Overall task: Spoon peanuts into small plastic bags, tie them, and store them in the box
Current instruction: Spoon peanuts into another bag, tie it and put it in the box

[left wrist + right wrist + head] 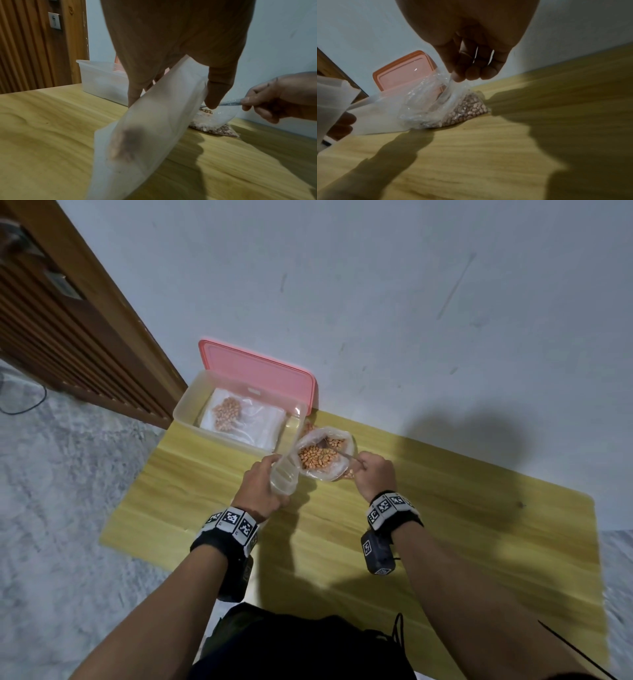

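Note:
My left hand [265, 482] grips the mouth of a small clear plastic bag [283, 474], which hangs tilted above the wooden table [445, 525]. Seen from the left wrist, the small bag [145, 135] fills the middle, held between thumb and fingers [217, 92]. My right hand [370, 467] holds the handle of a spoon [347, 455] whose bowl is down among the peanuts [317, 457] in a large open bag [342, 436]. From the right wrist, the fingers [471, 73] pinch the handle at the bag's edge. The storage box [185, 405] stands behind, holding a filled bag [227, 409].
The box's pink lid [260, 371] leans upright against the white wall behind the box. A brown slatted door [68, 330] stands to the far left. The table's left edge [130, 491] drops to a grey floor. Bare wood extends to the right and toward me.

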A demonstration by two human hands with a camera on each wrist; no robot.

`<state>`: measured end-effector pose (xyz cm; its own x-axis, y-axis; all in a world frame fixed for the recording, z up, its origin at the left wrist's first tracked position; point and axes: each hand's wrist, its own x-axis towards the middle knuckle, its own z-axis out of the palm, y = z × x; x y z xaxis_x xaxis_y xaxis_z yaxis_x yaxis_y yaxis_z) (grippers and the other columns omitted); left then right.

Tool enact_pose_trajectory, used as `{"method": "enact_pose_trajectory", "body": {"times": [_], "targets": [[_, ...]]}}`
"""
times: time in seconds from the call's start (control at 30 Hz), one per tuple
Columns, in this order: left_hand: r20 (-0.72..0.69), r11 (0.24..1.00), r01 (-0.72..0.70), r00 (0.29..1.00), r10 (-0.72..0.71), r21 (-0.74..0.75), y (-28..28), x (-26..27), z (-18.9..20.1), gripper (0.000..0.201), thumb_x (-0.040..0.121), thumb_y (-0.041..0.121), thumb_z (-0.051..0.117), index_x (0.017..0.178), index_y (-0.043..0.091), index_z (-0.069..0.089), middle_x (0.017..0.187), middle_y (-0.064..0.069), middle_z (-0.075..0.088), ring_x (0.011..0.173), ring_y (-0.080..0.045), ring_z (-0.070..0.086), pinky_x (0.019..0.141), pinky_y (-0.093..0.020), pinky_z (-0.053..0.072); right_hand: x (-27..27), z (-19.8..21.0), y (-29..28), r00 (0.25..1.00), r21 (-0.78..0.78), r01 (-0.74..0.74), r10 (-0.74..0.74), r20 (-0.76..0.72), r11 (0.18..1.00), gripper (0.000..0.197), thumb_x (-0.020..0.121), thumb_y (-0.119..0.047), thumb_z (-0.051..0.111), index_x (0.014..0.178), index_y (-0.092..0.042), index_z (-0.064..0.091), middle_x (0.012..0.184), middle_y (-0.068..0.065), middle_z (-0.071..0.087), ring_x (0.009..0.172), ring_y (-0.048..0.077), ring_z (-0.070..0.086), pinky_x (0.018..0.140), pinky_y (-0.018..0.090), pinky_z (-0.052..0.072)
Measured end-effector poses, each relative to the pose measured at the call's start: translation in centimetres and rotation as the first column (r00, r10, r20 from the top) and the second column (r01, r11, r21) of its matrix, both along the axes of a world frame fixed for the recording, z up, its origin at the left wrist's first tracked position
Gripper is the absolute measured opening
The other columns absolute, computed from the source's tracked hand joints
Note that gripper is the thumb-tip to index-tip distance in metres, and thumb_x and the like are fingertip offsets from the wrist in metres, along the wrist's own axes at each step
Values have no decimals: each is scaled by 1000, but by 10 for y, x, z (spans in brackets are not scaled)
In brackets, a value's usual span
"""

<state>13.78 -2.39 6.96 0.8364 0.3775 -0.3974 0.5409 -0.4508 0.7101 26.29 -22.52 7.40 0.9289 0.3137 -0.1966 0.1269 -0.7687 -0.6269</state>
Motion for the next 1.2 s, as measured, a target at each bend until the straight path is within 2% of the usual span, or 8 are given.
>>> {"method": "enact_pose_trajectory", "body": {"times": [0.13, 0.23, 0.33, 0.43, 0.63, 0.87, 1.07, 1.2], "targets": [[-25, 1000, -9, 1000, 9, -23, 1, 1, -3, 95, 54, 5, 87, 137, 24, 44, 126, -5, 56, 115, -27, 54, 97, -52, 50, 3, 0, -15, 984, -62, -119, 109, -142, 991, 29, 93, -19, 55, 65, -16, 58, 62, 2, 54, 62, 23, 50, 48, 24, 30], [-30, 999, -7, 1000, 6, -36, 0, 3, -7, 96, 54, 4, 87, 137, 23, 44, 126, -5, 58, 113, -26, 57, 96, -50, 51, 4, -1, -21, 972, -40, -129, 118, -205, 991, 31, 92, -21, 58, 68, -1, 63, 65, 17, 60, 59, 24, 47, 55, 31, 35], [-23, 999, -6, 1000, 4, -47, -1, 4, -9, 94, 54, -1, 84, 137, 20, 45, 125, -5, 60, 110, -26, 59, 95, -49, 53, 5, -2, -17, 935, 40, -4, 18, -355, 999, 20, 88, -11, 61, 79, 5, 70, 60, 14, 58, 54, 20, 46, 52, 25, 35], [-20, 999, 3, 1000, -4, -34, -3, 1, -10, 90, 56, -5, 83, 136, 15, 47, 123, -5, 62, 109, -25, 61, 93, -47, 54, 3, -3, -10, 835, 113, 164, -77, -544, 980, 16, 85, -5, 65, 75, 6, 68, 52, 10, 53, 42, 18, 42, 46, 25, 34], [-20, 997, -17, 1000, 16, -80, -2, -3, -8, 90, 57, -4, 82, 136, 16, 45, 121, -5, 61, 108, -25, 61, 91, -47, 55, 1, -12, -9, 675, 231, 328, -56, -735, 916, 25, 86, -12, 65, 67, 3, 60, 38, 4, 44, 33, 18, 36, 45, 29, 32], [-3, 995, -18, 1000, 17, -95, 0, -6, -12, 96, 44, 16, 79, 133, 28, 44, 117, -3, 61, 105, -25, 62, 87, -50, 55, 2, -13, -25, 646, 286, 382, -33, -763, 879, 24, 92, -7, 54, 70, 2, 55, 37, 2, 40, 30, 14, 35, 41, 26, 32], [-5, 996, -6, 1000, 6, -88, -5, -6, -1, 93, 53, -1, 83, 137, 20, 45, 121, -5, 59, 109, -25, 59, 94, -47, 53, 10, -10, -36, 669, 253, 360, -60, -741, 898, 25, 91, -7, 55, 68, 0, 58, 34, 2, 42, 29, 15, 38, 45, 27, 29], [-5, 995, -16, 1000, 15, -97, -6, -6, 2, 94, 52, -1, 82, 136, 21, 45, 120, -4, 61, 107, -25, 61, 92, -49, 54, 15, -3, -46, 705, 235, 335, -77, -705, 912, 25, 87, -6, 57, 62, -3, 59, 35, 3, 43, 30, 16, 38, 47, 26, 27]]}}
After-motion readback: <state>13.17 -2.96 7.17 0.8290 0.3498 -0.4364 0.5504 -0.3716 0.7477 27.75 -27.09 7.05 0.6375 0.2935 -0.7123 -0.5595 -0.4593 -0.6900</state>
